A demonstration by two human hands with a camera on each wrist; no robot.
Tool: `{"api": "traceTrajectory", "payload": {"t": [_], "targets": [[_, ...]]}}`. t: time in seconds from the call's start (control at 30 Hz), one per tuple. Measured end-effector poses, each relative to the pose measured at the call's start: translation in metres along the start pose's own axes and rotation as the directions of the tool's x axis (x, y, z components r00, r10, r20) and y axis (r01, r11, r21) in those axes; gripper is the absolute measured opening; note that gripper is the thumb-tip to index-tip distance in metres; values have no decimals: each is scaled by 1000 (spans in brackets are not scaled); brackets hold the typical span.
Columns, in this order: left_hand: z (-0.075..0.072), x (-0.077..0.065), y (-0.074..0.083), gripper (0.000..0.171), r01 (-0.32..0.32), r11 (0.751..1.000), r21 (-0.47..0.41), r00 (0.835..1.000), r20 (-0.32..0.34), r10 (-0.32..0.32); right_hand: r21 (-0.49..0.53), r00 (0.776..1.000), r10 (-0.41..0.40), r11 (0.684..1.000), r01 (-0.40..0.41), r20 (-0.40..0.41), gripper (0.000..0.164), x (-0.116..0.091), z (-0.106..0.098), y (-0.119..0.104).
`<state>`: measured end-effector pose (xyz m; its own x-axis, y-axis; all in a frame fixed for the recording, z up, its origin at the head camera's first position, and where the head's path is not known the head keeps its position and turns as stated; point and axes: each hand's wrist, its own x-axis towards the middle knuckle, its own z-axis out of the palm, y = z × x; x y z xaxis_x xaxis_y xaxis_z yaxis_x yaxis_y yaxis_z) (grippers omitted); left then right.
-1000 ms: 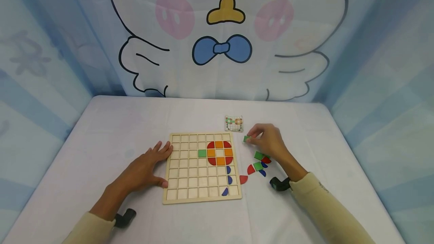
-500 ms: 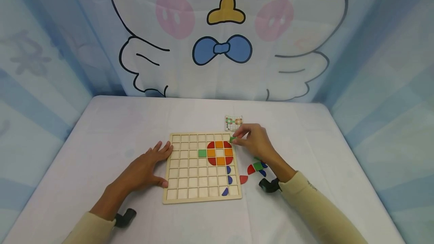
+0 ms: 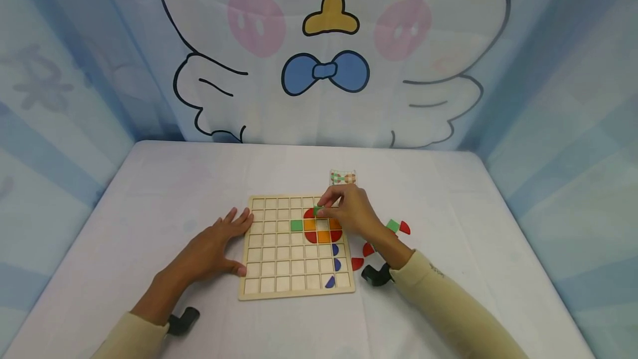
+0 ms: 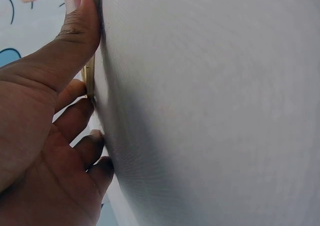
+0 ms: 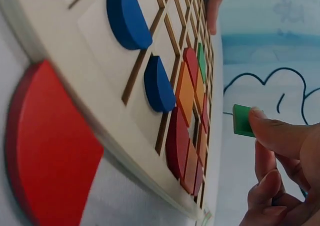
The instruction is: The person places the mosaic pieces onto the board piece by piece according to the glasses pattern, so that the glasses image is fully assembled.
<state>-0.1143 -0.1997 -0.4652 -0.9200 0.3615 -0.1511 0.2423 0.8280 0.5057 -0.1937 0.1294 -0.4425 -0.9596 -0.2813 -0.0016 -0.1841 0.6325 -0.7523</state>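
A wooden grid board (image 3: 276, 280) lies on the white table. My left hand (image 3: 214, 248) rests along its left edge, fingers spread and thumb touching the near part of the edge. Between thumb and fingers my right hand (image 3: 353, 212) pinches a green square tile (image 5: 242, 121), held over the board's upper right. Below it, red quarter-round and orange square tiles (image 3: 323, 237) form a ring, partly covered by the hand. Left of the ring, another green square (image 3: 296, 225) sits in a cell. Several blue half-round pieces (image 3: 337, 265) lie down the board's right side.
Right of the board lie loose pieces, among them a green square (image 3: 392, 225) and red quarter-rounds (image 3: 357, 263); the right forearm hides some. A small pattern card (image 3: 343, 177) lies behind the board, partly covered by the right hand. A cartoon-printed curtain (image 3: 326, 109) hangs behind the table.
My right hand has carried the green square leftward, from beside the board to above the ring, and now covers part of the card. The left hand has stayed in place.
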Motion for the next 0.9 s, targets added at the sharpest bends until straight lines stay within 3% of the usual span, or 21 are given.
{"api": "traceTrajectory", "payload": {"t": [0.47, 0.77, 0.9], "targets": [[-1, 0, 1, 123, 3, 1000, 0, 1000, 5, -3, 30, 991, -75, 997, 72, 115, 10, 3, 31, -18], [-1, 1, 0, 124, 12, 1000, -11, 1000, 13, -12, -2, 977, -148, 989, 150, 152, 6, 7, 46, -27], [-1, 1, 1, 123, 12, 1000, -11, 1000, 12, -12, -31, 976, -145, 988, 151, 160, 5, 9, 50, -28]]}}
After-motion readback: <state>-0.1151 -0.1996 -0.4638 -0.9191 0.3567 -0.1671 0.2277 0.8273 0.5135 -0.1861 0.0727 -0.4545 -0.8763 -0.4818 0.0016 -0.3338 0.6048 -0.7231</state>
